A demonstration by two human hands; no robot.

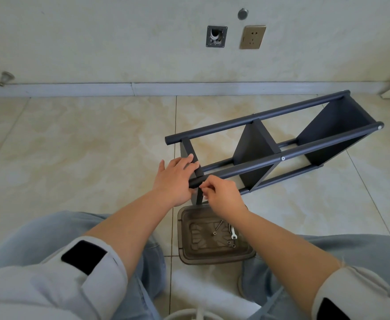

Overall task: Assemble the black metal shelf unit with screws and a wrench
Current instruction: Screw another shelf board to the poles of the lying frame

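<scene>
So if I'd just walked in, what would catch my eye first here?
Probably the black metal shelf unit lying on its side on the tiled floor, right of centre. Next, the two hands at its near end: the left hand rests on a shelf panel while the right hand pinches something small at the tube's end. Just below sits a brown plastic tray holding screws and a small wrench.

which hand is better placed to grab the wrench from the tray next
Right, probably. The right hand pinches at the tube end directly above the tray, where the wrench lies. The left hand rests on the shelf panel, steadying it.
</scene>
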